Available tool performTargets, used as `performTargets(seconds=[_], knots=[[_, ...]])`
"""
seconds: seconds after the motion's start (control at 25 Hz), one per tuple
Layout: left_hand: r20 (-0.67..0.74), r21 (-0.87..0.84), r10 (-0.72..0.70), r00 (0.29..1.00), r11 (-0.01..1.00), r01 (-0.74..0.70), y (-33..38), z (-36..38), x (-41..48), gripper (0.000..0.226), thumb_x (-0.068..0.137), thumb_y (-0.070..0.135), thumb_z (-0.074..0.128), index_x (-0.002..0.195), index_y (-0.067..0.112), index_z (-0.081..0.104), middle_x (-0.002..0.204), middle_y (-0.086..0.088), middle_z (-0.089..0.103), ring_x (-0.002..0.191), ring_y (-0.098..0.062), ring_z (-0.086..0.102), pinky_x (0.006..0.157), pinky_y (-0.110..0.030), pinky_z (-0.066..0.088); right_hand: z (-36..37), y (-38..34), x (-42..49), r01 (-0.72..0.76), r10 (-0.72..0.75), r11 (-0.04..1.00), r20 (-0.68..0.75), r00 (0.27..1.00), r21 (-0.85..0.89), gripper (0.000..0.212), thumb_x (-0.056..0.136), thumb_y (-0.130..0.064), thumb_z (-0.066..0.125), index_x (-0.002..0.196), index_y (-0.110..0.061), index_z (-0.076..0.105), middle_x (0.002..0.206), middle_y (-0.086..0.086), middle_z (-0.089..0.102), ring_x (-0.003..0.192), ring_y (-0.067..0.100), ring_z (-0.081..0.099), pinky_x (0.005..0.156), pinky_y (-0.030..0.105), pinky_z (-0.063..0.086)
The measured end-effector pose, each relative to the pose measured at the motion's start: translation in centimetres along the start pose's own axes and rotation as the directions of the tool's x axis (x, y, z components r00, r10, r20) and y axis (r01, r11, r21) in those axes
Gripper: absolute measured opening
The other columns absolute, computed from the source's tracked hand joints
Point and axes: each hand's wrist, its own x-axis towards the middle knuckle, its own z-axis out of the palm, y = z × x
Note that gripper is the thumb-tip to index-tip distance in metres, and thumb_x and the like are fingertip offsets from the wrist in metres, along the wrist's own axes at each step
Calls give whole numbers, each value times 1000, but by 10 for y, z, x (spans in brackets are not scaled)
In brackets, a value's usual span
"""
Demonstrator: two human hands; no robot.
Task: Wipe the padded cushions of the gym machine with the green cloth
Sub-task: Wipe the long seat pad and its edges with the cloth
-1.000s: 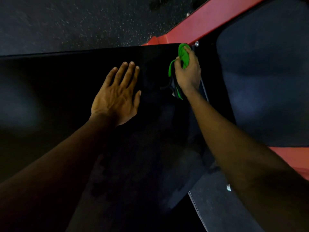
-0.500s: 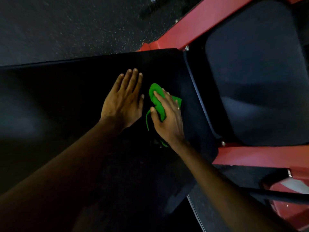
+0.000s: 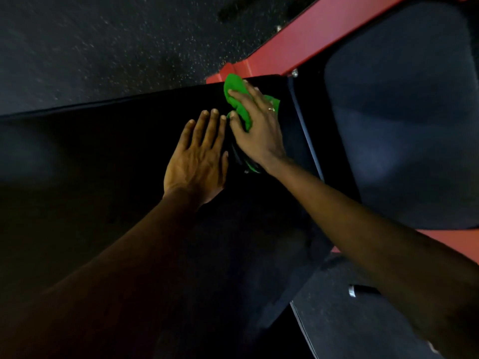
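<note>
A large black padded cushion (image 3: 103, 156) fills the middle and left of the head view. My right hand (image 3: 256, 128) presses the green cloth (image 3: 234, 90) flat against the cushion's far right corner, fingers spread over it. Part of the cloth sticks out past my fingertips at the cushion's top edge, and more shows under my wrist. My left hand (image 3: 198, 159) lies flat and open on the cushion just left of the right hand, almost touching it. A second dark padded cushion (image 3: 404, 120) sits to the right.
A red metal frame (image 3: 311, 40) runs diagonally behind both cushions, and another red bar (image 3: 451, 242) lies under the right cushion. Dark speckled rubber floor (image 3: 103, 47) spreads beyond. A small metal-tipped part (image 3: 356, 290) lies on the floor near my right forearm.
My right hand has slid the green cloth from the middle of the cushion's right part up to its far right corner. My left hand stays flat on the cushion.
</note>
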Motion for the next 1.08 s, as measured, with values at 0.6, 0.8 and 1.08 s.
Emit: performTargets(seconds=[0.6, 0.8, 1.08], knots=[[1, -41, -16, 1000, 999, 16, 0, -1, 0, 68, 102, 40, 17, 160, 7, 7, 168, -14, 8, 155, -27, 7, 126, -43, 6, -14, 57, -51, -487, 502, 865, -228, 834, 123, 51, 88, -30, 54, 136, -17, 62, 142, 6, 60, 131, 25, 55, 110, 44, 44], [-3, -42, -5, 1000, 999, 5, 0, -1, -1, 68, 103, 40, 18, 161, 7, 4, 168, -14, 4, 156, -27, 3, 126, -43, 5, -9, 55, -65, -539, 552, 832, -293, 780, 133, 49, 87, -33, 58, 132, -16, 65, 137, 4, 63, 127, 22, 58, 109, 38, 45], [-17, 12, -4, 1000, 1000, 4, 0, 4, -1, 68, 103, 41, 14, 160, 6, 2, 168, -15, 2, 156, -28, 2, 126, -44, 3, -17, 69, -14, -500, 509, 860, -239, 827, 103, 48, 89, -41, 57, 134, -25, 63, 139, -2, 62, 126, 20, 59, 105, 36, 47]])
